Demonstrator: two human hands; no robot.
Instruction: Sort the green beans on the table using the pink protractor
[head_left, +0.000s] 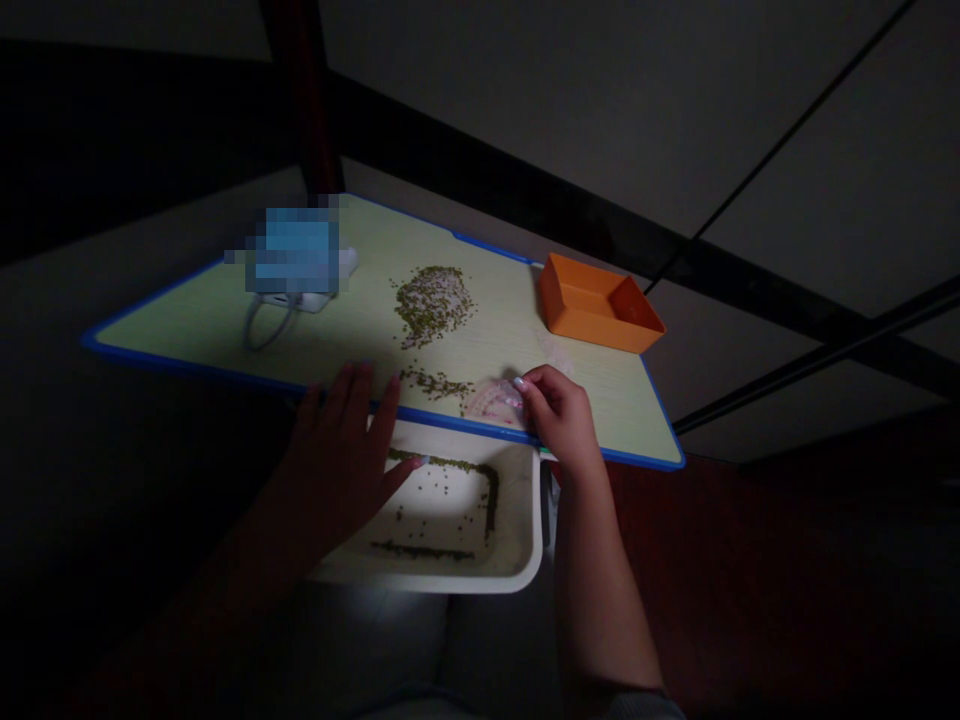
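On the pale yellow-green table lies a heap of small green beans mixed with pale bits (433,303). A thinner strip of green beans (435,383) is spread nearer the blue front edge. My left hand (349,435) rests at that edge, fingers outstretched and apart, its thumb over a white tub (517,575). Green beans line the tub's floor edges, with some scattered in the middle. To the right of the strip, my right hand (559,412) is closed in a pinch just above the tabletop, beside a pinkish printed patch (495,402). Whatever its fingertips hold is too small to make out.
An orange open box (592,327) stands at the table's (615,415) right rear. At the left is a white device with a looped cable (259,340), partly covered by a blurred blue patch. The tub sits below the front edge. Cabinet panels rise behind.
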